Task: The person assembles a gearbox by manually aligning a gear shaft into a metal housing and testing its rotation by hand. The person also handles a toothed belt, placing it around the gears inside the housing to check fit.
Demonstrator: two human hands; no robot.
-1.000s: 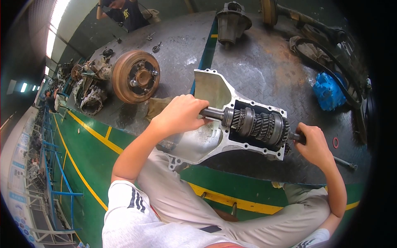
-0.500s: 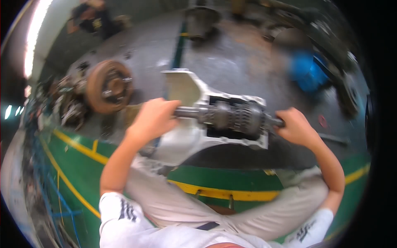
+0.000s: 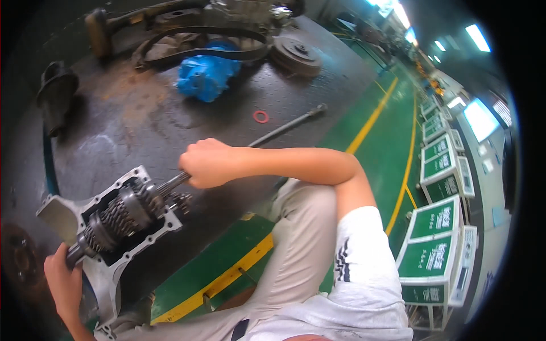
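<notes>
A geared transmission shaft (image 3: 122, 216) lies lengthwise over the opening of a pale metal gearbox housing (image 3: 136, 244), with several gears along its middle. My left hand (image 3: 63, 278) is closed around the shaft's thick plain end at the flared side of the housing. At the opposite end, my right hand (image 3: 207, 163) grips the thinner splined end, which sticks out past the housing. Beside that end a small toothed gear (image 3: 181, 203) shows at the housing's edge. Whether the shaft rests in its seats or hangs just above them, I cannot tell.
On the dark metal table (image 3: 187, 122) sit a blue cast unit (image 3: 207, 77), a black belt (image 3: 205, 35), a round pulley-like disc (image 3: 296, 55), a red ring (image 3: 260, 116) and a long metal bar (image 3: 289, 124). White-and-green cabinets (image 3: 435, 238) line the right side.
My view has swung to the right, so the housing and shaft now appear lower left and slanted. Both hands keep their hold on the shaft's ends.
</notes>
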